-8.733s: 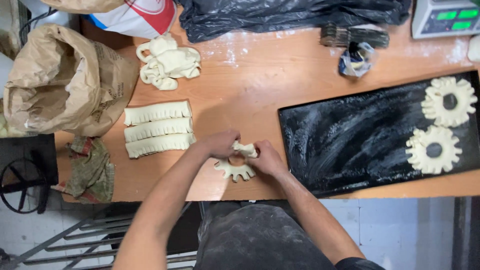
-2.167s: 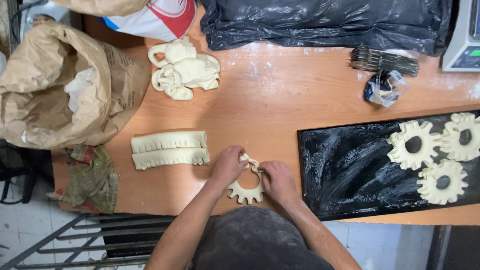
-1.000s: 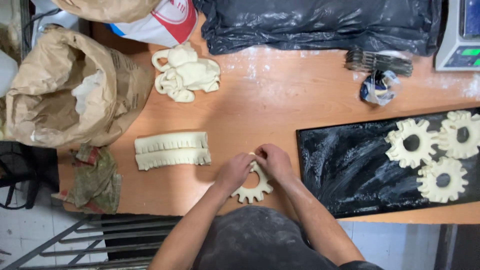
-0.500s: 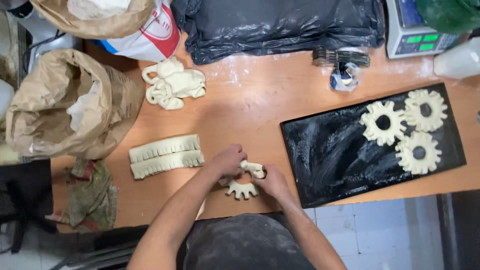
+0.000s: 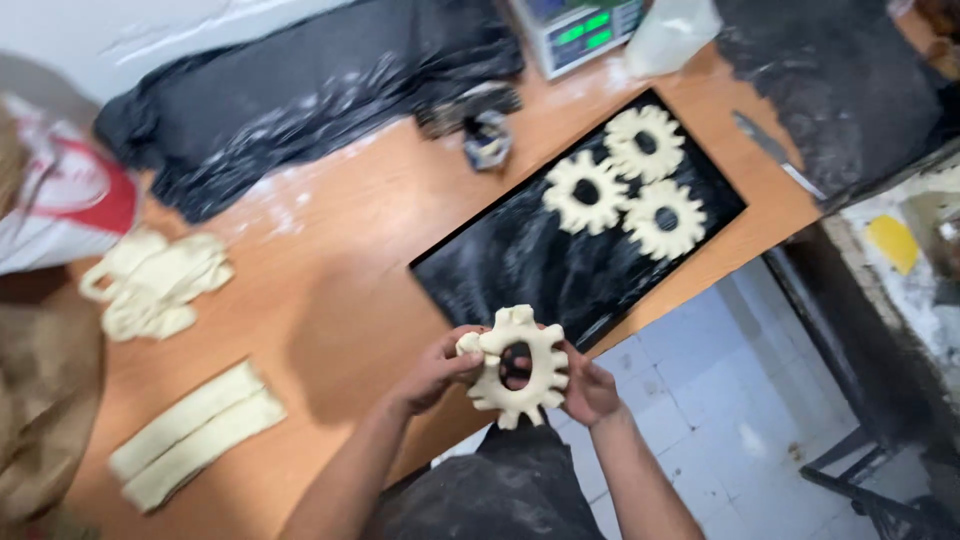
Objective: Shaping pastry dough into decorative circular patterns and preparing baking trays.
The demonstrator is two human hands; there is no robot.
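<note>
Here both hands, left hand (image 5: 437, 368) and right hand (image 5: 588, 385), hold a gear-shaped dough ring (image 5: 517, 365) up off the worktop's (image 5: 330, 290) near edge, fingers pinching opposite sides. It looks soft, light and easily stretched, best supported at the rim. Three finished rings lie on the black tray (image 5: 500, 265).
</note>
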